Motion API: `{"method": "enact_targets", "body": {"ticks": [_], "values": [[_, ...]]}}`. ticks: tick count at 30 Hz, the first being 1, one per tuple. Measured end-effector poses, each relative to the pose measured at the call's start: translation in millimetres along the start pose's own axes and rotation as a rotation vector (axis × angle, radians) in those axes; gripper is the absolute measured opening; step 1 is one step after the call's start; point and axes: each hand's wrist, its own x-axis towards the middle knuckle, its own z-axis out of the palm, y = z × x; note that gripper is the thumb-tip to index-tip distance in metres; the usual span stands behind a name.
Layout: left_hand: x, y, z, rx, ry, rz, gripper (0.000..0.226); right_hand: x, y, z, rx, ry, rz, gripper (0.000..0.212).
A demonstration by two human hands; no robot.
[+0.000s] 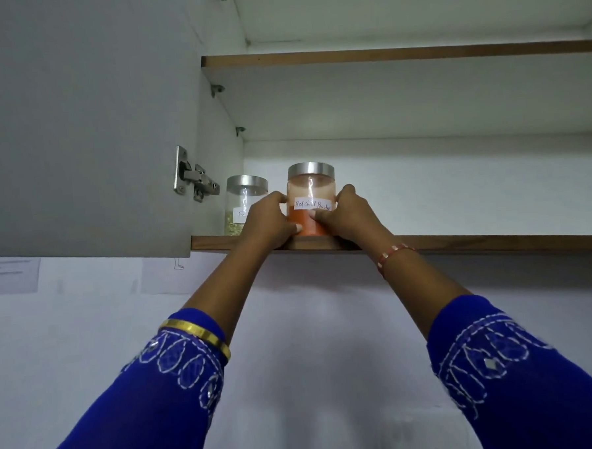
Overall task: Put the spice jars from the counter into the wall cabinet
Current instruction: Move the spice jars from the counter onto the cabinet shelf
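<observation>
Both hands gripping a clear chili jar [311, 203] at frame centre, standing on the cabinet's lower shelf [460, 243], label reading "Red chilli Powder", left hand [265, 222] and right hand [347, 214] curled round its sides, second jar [243, 203] just left, label mostly hidden.

Paper sheet [9, 275] taped on wall [310, 326], below the open door's bottom-left edge. Second sheet [168, 275] right of it, with a faint sketch. Blue embroidered sleeves [166, 396], gold bangle [199, 334], beaded bracelet [392, 253].
</observation>
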Motion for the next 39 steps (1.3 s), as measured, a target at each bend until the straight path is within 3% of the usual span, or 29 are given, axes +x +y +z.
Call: {"method": "enact_targets", "body": {"ticks": [4, 10, 19, 23, 25, 28, 30, 36, 37, 39], "values": [[15, 0, 2, 0.144, -0.08, -0.025, 0.048, 15, 4, 12, -0.195, -0.023, 0.001, 0.044], [30, -2, 4, 0.315, -0.251, -0.044, 0.037, 31, -4, 12, -0.388, -0.264, 0.032, 0.032], [46, -11, 2, 0.331, -0.321, -0.12, 0.029, 46, -2, 22, -0.416, -0.42, 0.024, 0.033], [43, -10, 8, 0.298, -0.252, -0.108, 0.026, 43, 0, 20, -0.336, -0.373, -0.003, 0.027], [38, -10, 11, 0.279, -0.164, -0.095, 0.018, 37, 1, 21, -0.282, -0.263, -0.012, 0.014], [29, -12, 16, 0.273, 0.009, -0.044, 0.016, 22, 2, 22, -0.262, -0.071, -0.043, 0.03], [17, -9, 18, 0.269, 0.078, 0.031, 0.027, 6, 0, 22, -0.272, 0.004, -0.052, 0.022], [-30, -10, 22, 0.22, 0.129, 0.299, 0.033, -45, 13, 11, -0.505, 0.103, -0.225, 0.031], [-38, -12, 23, 0.214, 0.144, 0.341, 0.031, -54, 19, 9, -0.587, 0.097, -0.254, 0.032], [-109, -24, 46, 0.058, 0.019, 0.315, 0.029, -129, 48, 6, -0.721, -0.034, -0.19, 0.041]]}}
